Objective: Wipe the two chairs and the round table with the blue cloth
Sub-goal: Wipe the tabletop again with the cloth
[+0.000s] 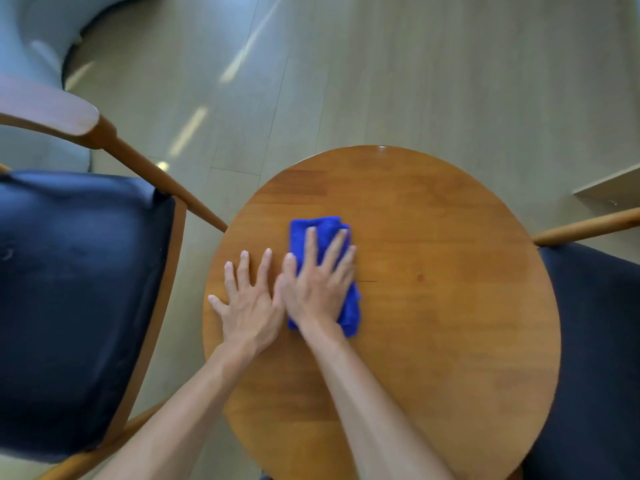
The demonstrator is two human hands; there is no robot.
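Cloth: the blue cloth [325, 268] lies folded on the round surface [433, 306], left of its middle.
Right hand: the right hand [317, 282] presses flat on the cloth, fingers spread.
Left hand: the left hand [247, 301] lies flat on the bare wood beside it, fingers spread.
Chairs: the left chair [79, 299] and the right chair [595, 358] have dark seats.

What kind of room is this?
Probably a lounge or cafe-style seating corner, though a home is possible. A small round wooden table stands between two wooden armchairs with dark padded seats, the left chair and the right chair, on a pale plank floor.
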